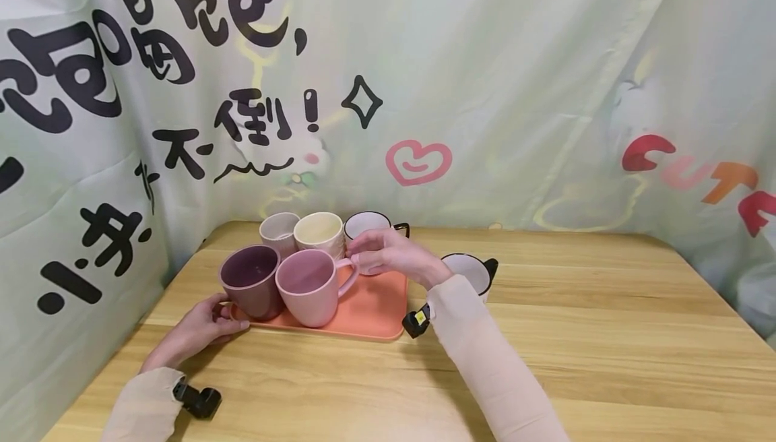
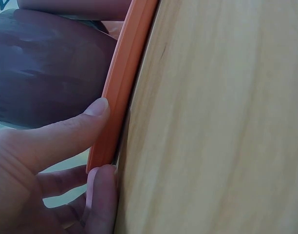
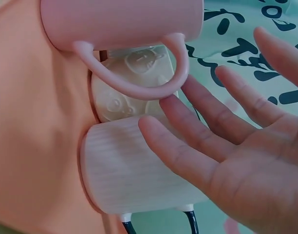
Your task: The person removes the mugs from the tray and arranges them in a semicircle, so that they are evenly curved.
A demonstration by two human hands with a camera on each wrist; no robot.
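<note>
My left hand (image 1: 203, 326) grips the near left corner of an orange tray (image 1: 382, 307). In the left wrist view its thumb (image 2: 85, 122) lies against the tray's rim, with fingers on the other side. Beside that hand stands a dark purple mug (image 1: 251, 297) on the tray. A pink mug (image 1: 306, 304) stands right of it, its handle (image 3: 139, 90) pointing to the right. My right hand (image 1: 394, 257) is at this handle with fingers spread; in the right wrist view fingertips are close to it, and contact is hard to tell.
On the tray's back row stand a greyish cup (image 1: 279, 228), a cream cup (image 1: 318, 228) with raised figures, and a white mug (image 1: 366, 223) with black rim and handle. Another black-rimmed white mug (image 1: 467, 268) stands right of the tray, partly behind my right sleeve. A printed curtain (image 1: 485, 91) hangs behind the wooden table (image 1: 606, 334).
</note>
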